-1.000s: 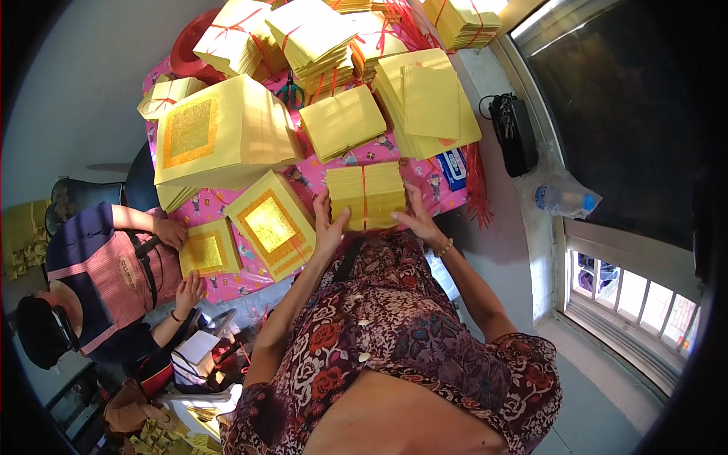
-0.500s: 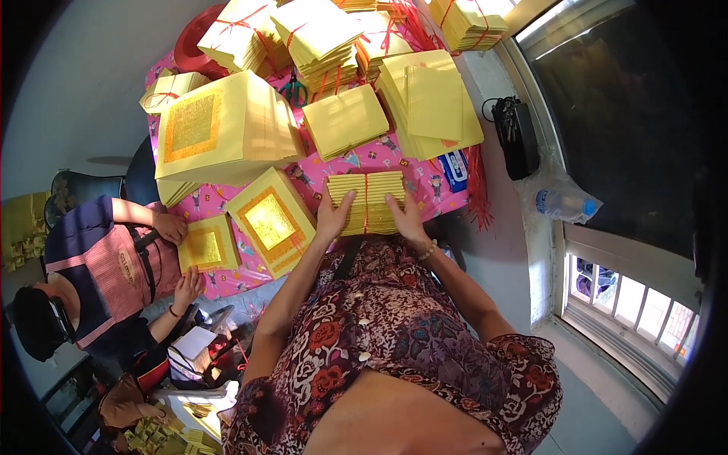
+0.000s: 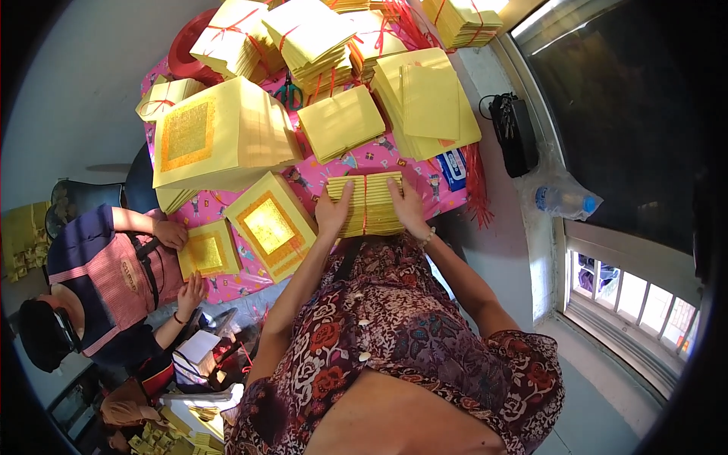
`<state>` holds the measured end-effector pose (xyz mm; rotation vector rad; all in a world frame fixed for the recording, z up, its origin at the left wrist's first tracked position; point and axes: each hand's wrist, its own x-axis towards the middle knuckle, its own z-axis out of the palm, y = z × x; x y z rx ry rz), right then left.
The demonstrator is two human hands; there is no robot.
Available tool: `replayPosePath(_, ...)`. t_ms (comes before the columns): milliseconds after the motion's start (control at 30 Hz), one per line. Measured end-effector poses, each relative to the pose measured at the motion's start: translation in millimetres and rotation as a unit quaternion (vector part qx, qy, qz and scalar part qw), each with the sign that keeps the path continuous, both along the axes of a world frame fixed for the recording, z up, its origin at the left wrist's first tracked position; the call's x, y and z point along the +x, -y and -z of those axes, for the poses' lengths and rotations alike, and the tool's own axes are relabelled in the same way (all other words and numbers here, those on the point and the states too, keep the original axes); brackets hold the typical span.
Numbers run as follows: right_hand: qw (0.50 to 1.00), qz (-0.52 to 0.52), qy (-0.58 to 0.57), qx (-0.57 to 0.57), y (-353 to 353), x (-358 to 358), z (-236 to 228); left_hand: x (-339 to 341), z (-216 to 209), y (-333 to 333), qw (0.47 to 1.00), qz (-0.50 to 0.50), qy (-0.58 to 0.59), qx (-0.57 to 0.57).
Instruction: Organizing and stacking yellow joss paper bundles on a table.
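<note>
A tied bundle of yellow paper sheets [image 3: 365, 205], bound across its middle with a thin red string, lies at the near edge of the worktop [image 3: 394, 163], which is covered by a pink patterned cloth. The person presses it from both sides: the left hand [image 3: 334, 212] lies flat against its left end and the right hand [image 3: 406, 208] against its right end, each grip laid open-palmed on the stack rather than clenched around it. Just left of the bundle sits a square yellow stack with a gold centre [image 3: 271, 225], and behind it a loose yellow pile [image 3: 341, 123] and a larger one [image 3: 428, 102]. A big yellow block with a gold panel [image 3: 216, 136] stands farther left. At the worktop's left side a second person's hand [image 3: 171, 233] rests by a smaller gold-centred stack [image 3: 206, 252].
</note>
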<state>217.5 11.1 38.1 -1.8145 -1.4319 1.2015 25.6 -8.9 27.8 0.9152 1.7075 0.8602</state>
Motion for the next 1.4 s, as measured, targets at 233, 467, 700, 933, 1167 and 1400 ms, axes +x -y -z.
replayPosePath(233,0.997,-0.018,0.068,0.001,1.8,3.1,-3.7,-1.9,-18.2,-4.1,0.99,0.054,-0.127,-0.019)
replayPosePath(467,0.994,0.075,-0.083,0.001,1.8,-0.9,19.9,-4.9,10.7,-6.5,0.992,0.024,-0.12,-0.014)
replayPosePath(700,0.995,0.061,-0.059,-0.061,1.4,-4.1,-9.7,-1.0,-10.1,-10.1,0.997,0.04,-0.057,0.025)
replayPosePath(933,0.965,0.075,-0.228,-0.101,20.7,43.2,26.5,-19.4,-0.3,-5.9,0.98,-0.038,0.192,-0.035)
replayPosePath(1167,0.962,-0.027,-0.255,-0.091,32.5,23.8,17.5,-12.0,21.8,16.3,0.993,0.039,0.108,0.039)
replayPosePath(1400,0.992,0.004,-0.126,0.012,42.1,19.2,40.2,-3.4,17.4,37.5,0.997,0.045,0.014,0.058)
